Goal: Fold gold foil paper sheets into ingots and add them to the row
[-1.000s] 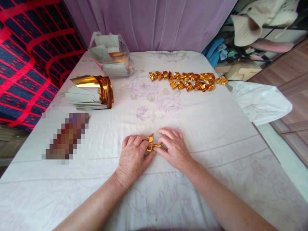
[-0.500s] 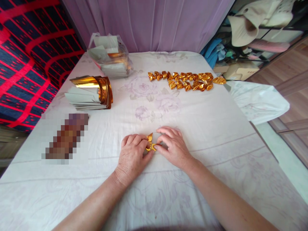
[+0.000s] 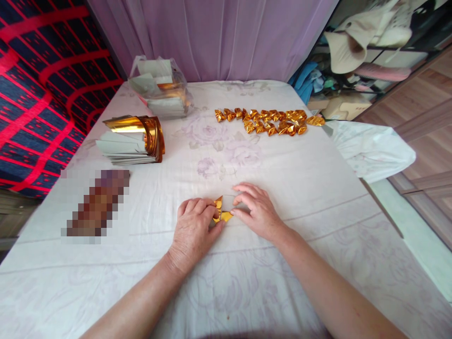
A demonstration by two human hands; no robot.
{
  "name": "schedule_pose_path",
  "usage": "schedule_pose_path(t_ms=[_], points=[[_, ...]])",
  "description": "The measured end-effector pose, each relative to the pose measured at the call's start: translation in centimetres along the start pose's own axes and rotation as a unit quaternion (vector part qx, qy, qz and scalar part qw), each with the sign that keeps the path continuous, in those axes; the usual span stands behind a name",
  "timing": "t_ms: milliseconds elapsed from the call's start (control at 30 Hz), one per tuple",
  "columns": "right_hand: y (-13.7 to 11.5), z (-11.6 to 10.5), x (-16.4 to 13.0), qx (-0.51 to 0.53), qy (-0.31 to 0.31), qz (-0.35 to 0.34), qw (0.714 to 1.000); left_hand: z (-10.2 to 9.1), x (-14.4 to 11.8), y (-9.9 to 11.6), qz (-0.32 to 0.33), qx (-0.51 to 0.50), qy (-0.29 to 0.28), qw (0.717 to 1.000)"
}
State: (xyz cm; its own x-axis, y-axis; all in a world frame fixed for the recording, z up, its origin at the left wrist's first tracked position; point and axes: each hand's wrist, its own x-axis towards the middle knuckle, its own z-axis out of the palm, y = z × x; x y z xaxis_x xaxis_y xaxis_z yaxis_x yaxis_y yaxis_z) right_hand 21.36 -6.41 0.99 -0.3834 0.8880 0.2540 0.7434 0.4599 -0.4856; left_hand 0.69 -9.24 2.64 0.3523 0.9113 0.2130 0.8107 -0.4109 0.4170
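Note:
A small sheet of gold foil paper (image 3: 226, 216), pale on its other side and partly folded, lies flat on the cloth-covered table. My left hand (image 3: 197, 221) presses its left part down, fingers curled over it and thumb along the near edge. At its right side is my right hand (image 3: 259, 212), fingers apart, with the thumb tip at the point of a gold flap. The paper's left end is hidden under my left fingers. Further back, folded gold foil pieces (image 3: 271, 121) lie in two rows.
A stack of bent gold foil sheets (image 3: 130, 141) sits at the left, with a clear plastic bag (image 3: 160, 89) of similar sheets behind it. A blurred-out object (image 3: 99, 202) lies at front left. A white plastic bag (image 3: 374, 148) hangs by the right edge, near cluttered shelves (image 3: 367, 61).
My right hand has loosened and drawn slightly right from the paper, its fingers wider apart. More of the gold flap shows. My left hand stays in place. The view has shifted slightly.

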Motion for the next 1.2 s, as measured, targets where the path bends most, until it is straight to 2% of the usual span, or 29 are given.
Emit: schedule_pose_path(t_ms=[267,600,900,1200], points=[[-1.4,0.1,-0.1,-0.024,0.005,0.004,1.0,0.0,0.0,0.0,-0.006,0.004,-0.011,1.0],[0.0,-0.3,0.0,0.02,-0.021,0.0,1.0,-0.3,0.1,-0.1,-0.005,-0.009,-0.023,1.0],[0.5,-0.2,-0.1,0.031,0.005,-0.047,0.998,-0.7,0.0,-0.4,0.05,0.025,-0.015,0.998],[0.6,-0.1,-0.4,0.043,0.017,-0.06,0.997,-1.2,0.2,-2.1,0.089,0.059,-0.001,0.994]])
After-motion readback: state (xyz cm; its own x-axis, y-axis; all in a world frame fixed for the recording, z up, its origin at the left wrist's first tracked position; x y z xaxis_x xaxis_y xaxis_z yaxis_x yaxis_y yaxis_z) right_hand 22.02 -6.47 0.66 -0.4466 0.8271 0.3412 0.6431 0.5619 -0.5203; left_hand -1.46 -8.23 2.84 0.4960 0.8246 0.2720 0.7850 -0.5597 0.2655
